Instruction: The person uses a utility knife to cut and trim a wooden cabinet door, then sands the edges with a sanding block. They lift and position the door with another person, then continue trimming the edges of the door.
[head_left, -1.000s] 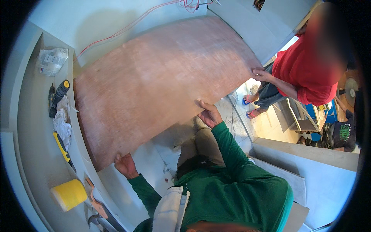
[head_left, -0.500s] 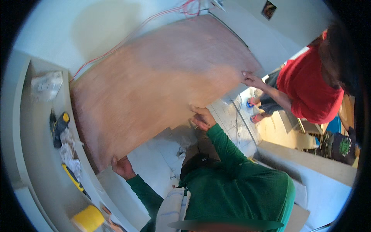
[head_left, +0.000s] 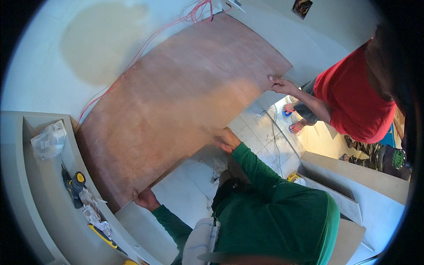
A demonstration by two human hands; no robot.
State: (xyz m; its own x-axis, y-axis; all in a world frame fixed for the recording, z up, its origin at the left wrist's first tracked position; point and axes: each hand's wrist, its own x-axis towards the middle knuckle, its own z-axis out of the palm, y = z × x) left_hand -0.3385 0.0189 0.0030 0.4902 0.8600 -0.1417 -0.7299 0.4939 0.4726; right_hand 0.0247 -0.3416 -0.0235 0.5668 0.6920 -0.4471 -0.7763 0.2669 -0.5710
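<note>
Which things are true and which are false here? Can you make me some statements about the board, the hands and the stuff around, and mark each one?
1. The left hand and right hand are both at the board. True.
2. The board is bright blue. False: it is brown.
3. The other person's hand touches the board too. True.
4. The other person's shirt is green. False: the shirt is red.
5. Red wires run along the board's far side. True.
6. The packet lies on the board. False: the packet is on the shelf at the left.
</note>
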